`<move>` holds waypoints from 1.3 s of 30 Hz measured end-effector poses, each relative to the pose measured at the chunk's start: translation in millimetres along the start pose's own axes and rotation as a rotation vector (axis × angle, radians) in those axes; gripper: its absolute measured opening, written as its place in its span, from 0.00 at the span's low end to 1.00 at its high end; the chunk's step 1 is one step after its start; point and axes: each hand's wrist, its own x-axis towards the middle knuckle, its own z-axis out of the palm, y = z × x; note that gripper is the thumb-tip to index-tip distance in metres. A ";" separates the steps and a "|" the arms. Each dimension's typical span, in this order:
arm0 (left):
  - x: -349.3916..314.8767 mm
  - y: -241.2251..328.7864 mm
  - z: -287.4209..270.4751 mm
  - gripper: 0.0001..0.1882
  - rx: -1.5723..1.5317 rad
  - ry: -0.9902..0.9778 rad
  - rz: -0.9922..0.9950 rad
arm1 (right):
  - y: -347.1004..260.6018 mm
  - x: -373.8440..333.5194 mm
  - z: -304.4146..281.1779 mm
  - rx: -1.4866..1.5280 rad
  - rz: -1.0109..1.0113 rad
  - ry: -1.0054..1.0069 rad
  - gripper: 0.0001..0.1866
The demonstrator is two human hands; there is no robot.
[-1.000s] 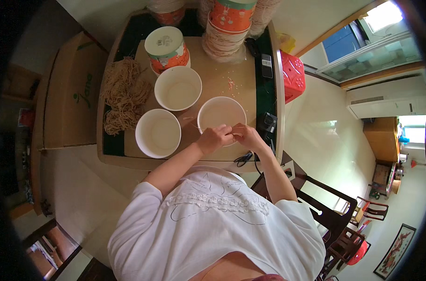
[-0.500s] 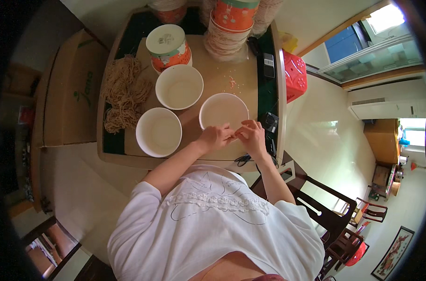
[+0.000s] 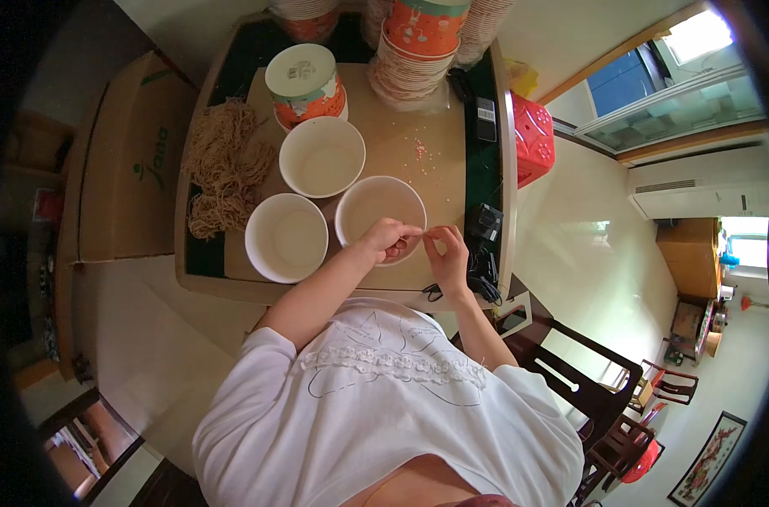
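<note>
My left hand (image 3: 390,240) is over the near side of a white paper tub (image 3: 378,203), fingers curled and index stretched toward the rim. Beside it, at the tub's right edge, my right hand (image 3: 447,256) pinches thumb and finger together. The fingertips of both hands meet there; whatever they hold is too small to make out. Two more open white tubs stand to the left, one farther away (image 3: 321,156) and one nearer (image 3: 286,238). Tan twine (image 3: 224,160) lies in a loose tangle at the table's left.
An upturned orange-and-green printed tub (image 3: 302,80) stands behind the white ones. Stacked tubs (image 3: 414,63) line the back. Small pink bits (image 3: 420,150) dot the cardboard sheet (image 3: 439,186). Dark devices (image 3: 486,221) and cables sit along the right edge, with a red stool (image 3: 532,139) beyond.
The tub by my hands has shifted left and slightly nearer. My left hand has turned, its index finger now extended, and my right hand has moved slightly left and nearer.
</note>
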 end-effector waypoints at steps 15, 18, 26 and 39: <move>0.7 -9.9 -7.1 0.03 -0.167 -0.033 -0.016 | -1.1 -6.9 10.5 -0.006 -0.039 0.069 0.11; -0.3 -10.3 -10.1 0.02 -0.160 -0.032 -0.016 | -0.2 -7.5 9.5 0.021 -0.027 0.041 0.12; -5.6 -9.1 -7.4 0.03 -0.038 0.023 0.053 | 21.8 0.6 5.5 0.438 0.341 -0.139 0.06; -11.1 -4.6 -4.8 0.05 0.220 0.131 0.198 | 5.0 13.4 1.3 0.057 0.050 -0.130 0.03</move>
